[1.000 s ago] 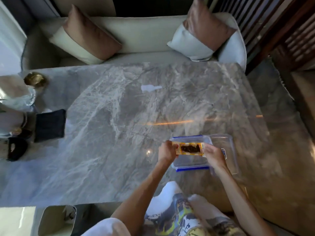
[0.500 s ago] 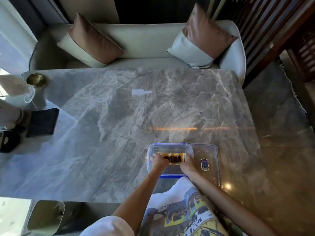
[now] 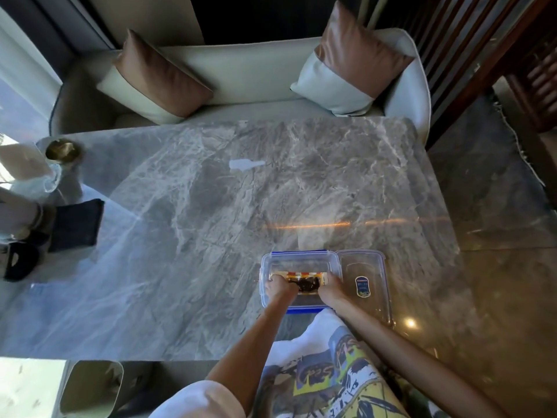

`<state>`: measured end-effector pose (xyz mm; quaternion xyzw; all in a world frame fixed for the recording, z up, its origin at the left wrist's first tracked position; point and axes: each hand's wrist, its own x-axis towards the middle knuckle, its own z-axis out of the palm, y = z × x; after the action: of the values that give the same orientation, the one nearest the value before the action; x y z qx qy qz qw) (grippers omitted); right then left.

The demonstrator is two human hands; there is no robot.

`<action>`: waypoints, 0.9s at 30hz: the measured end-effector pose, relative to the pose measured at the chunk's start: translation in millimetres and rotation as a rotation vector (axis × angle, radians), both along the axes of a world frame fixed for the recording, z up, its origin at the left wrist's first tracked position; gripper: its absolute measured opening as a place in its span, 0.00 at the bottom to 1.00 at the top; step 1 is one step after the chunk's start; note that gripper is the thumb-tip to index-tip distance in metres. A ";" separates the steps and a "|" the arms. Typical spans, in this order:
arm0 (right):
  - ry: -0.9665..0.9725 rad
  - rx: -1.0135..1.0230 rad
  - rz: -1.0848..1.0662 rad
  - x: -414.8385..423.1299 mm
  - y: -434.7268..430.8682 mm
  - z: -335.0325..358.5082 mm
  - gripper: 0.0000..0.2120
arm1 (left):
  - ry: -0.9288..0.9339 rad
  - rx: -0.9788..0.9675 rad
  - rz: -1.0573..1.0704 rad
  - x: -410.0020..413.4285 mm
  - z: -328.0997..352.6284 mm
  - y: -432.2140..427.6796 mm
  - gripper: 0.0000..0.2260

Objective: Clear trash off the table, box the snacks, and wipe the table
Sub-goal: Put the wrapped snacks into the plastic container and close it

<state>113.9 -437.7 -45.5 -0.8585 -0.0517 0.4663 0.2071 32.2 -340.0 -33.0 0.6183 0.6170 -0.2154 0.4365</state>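
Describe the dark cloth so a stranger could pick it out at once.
Start at the grey marble table and go to its left edge, below the small brass bowl. The cloth lies flat there, a dark rectangle. Unlike the clear box near the hands, it is opaque, soft and nearly black.

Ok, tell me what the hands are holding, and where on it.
A snack packet, held inside the clear box: the left hand grips its left end, the right hand its right end.
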 end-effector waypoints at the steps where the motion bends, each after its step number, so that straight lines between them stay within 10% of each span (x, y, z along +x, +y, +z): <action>1: 0.001 -0.001 -0.005 0.0 -0.1 0.1 0.23 | 0.001 0.005 -0.019 -0.5 -0.7 0.7 0.21; 17: 0.053 0.032 0.058 5.8 -1.8 8.1 0.35 | -0.030 0.060 -0.111 5.6 5.4 4.1 0.19; 27: -0.265 0.269 -0.281 40.1 -82.2 40.7 0.09 | -0.368 0.309 -0.687 71.5 46.1 -24.4 0.22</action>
<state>154.1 -519.9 -4.8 -0.8755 -0.0202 0.3052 0.3740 103.7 -364.4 13.1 0.8745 0.3118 -0.1393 0.3444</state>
